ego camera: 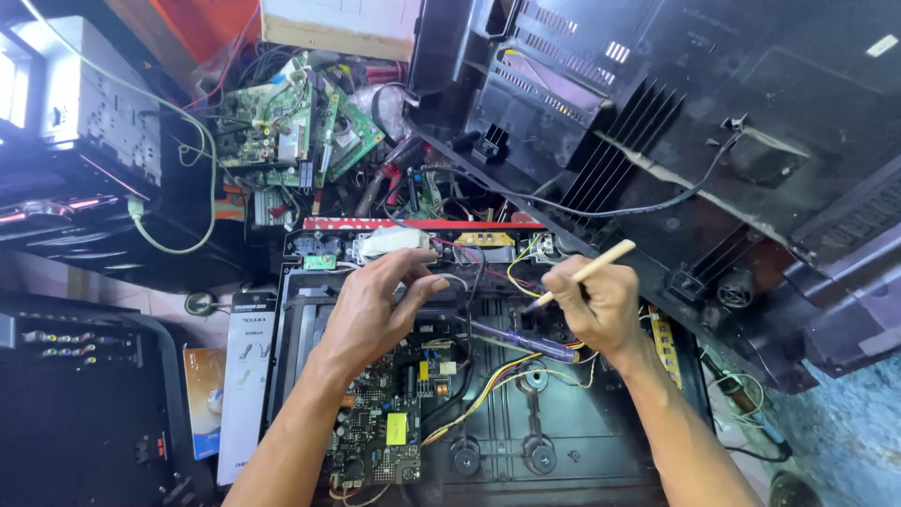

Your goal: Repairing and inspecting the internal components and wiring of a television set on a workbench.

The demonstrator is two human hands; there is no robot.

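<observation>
My left hand (380, 305) rests on the upper edge of an open black device chassis (563, 441), fingers curled over a bundle of wires near a white component (392, 241). My right hand (596, 305) grips a thin tool with a pale wooden handle (596, 266), its tip pointing down-left into the chassis. A purple-handled screwdriver (526, 341) lies across the chassis between my hands. Below my left hand sits a dark circuit board (385, 427) with a yellow part. Yellow and red wires (488, 390) run from the board toward my right hand.
A large black plastic back cover (713, 131) leans at the upper right. Green circuit boards (291, 122) and tangled cables pile up behind the chassis. A black device with coloured sockets (75, 376) and a white box (246, 376) lie at the left.
</observation>
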